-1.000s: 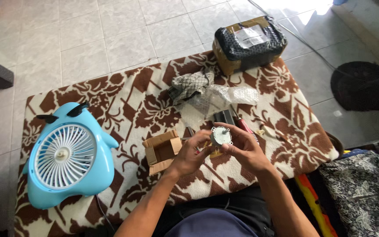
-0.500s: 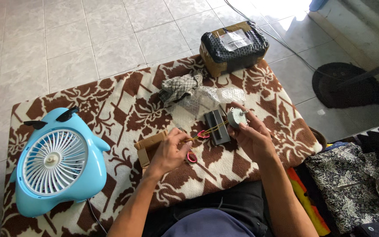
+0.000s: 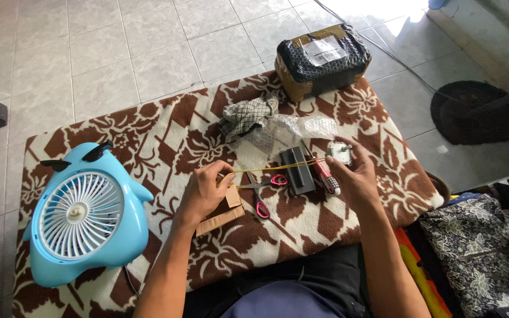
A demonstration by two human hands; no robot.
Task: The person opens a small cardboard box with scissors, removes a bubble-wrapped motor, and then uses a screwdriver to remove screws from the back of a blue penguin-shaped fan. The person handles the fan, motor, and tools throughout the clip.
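Observation:
My right hand (image 3: pixel 353 176) holds a small round silver part (image 3: pixel 341 152) above the right side of the patterned cloth (image 3: pixel 166 129). Thin yellow wires (image 3: pixel 278 166) run taut from that part across to my left hand (image 3: pixel 206 191), which pinches their other end. The left hand hovers over a small open cardboard box (image 3: pixel 224 213). Between the hands lie pink-handled scissors (image 3: pixel 261 191), a flat black block (image 3: pixel 298 171) and a red and white pen-like tool (image 3: pixel 325 175).
A light blue penguin-shaped fan (image 3: pixel 83 215) lies at the left. A black-wrapped parcel (image 3: pixel 323 59) stands at the far edge, with a checked rag (image 3: pixel 248 115) and clear bubble wrap (image 3: pixel 290 132) nearby. Patterned fabric (image 3: pixel 478 247) lies at the right, tiled floor (image 3: pixel 119 53) beyond.
My hands were together on the silver part; they have spread apart, the right moving right with the part, the left moving left, drawing the yellow wires out between them.

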